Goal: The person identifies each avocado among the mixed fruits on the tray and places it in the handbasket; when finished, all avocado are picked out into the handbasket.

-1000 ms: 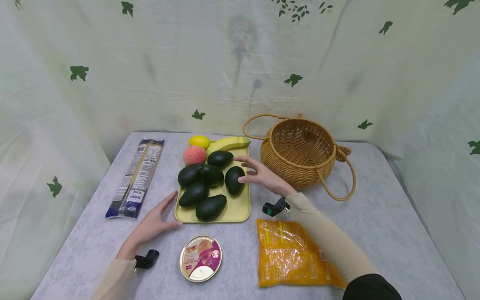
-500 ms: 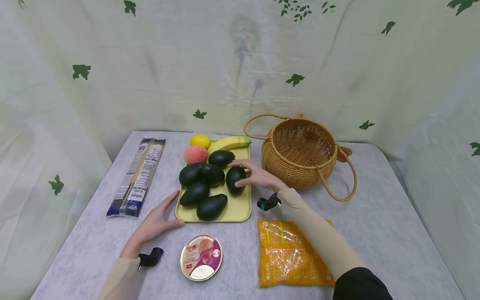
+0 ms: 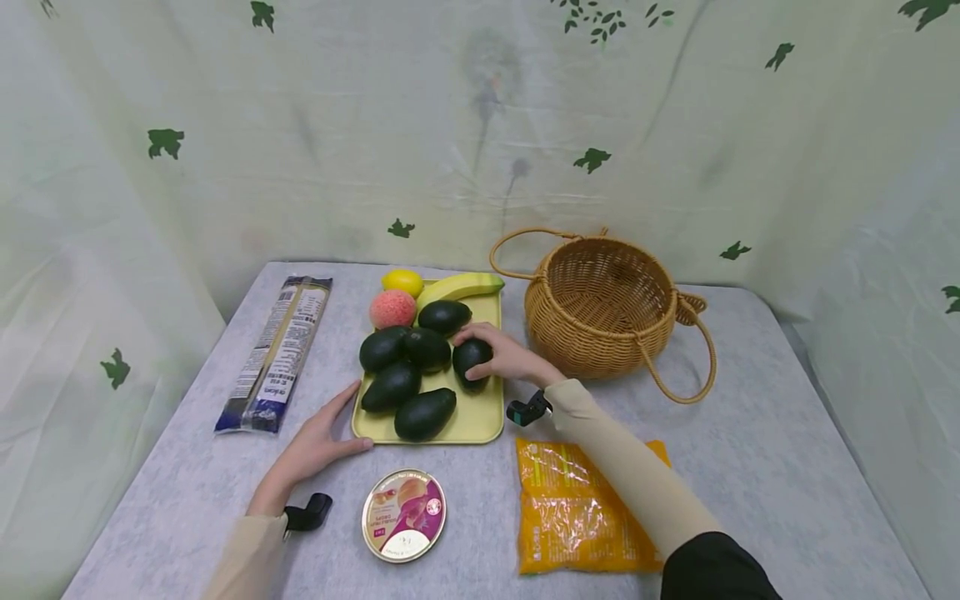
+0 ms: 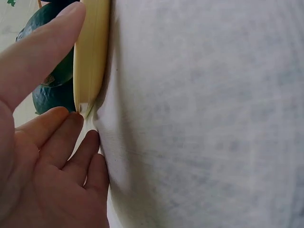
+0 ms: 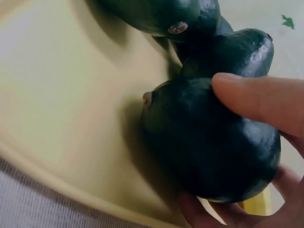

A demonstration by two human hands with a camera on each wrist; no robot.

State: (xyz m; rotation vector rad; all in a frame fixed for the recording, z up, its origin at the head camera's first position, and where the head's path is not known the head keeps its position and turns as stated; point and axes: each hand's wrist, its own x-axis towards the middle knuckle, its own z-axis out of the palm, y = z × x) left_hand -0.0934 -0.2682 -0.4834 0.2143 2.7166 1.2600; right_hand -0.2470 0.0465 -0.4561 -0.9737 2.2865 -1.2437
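Note:
A pale yellow tray point(image 3: 480, 425) bears several dark green avocados, a banana point(image 3: 461, 287), a lemon point(image 3: 402, 282) and a pink, rough-skinned round fruit point(image 3: 392, 309). My right hand point(image 3: 506, 354) grips the avocado point(image 3: 469, 360) at the tray's right side; in the right wrist view the thumb point(image 5: 256, 95) lies on one side of it and the fingers curl round the other. At the tray's lower left corner is my left hand point(image 3: 311, 450), thumb and fingers spread. Its fingertips are right at the tray's rim point(image 4: 90, 57) in the left wrist view.
A wicker basket point(image 3: 600, 342) with looped handles stands right of the tray. An orange plastic bag point(image 3: 577, 517) lies under the right forearm. Nearer the front sits a round tin point(image 3: 403, 517). On the left lies a long blue-ended packet point(image 3: 277, 354).
My right hand has moved left onto the right-hand avocado and closed its fingers round it. The left hand has stayed at the tray's corner.

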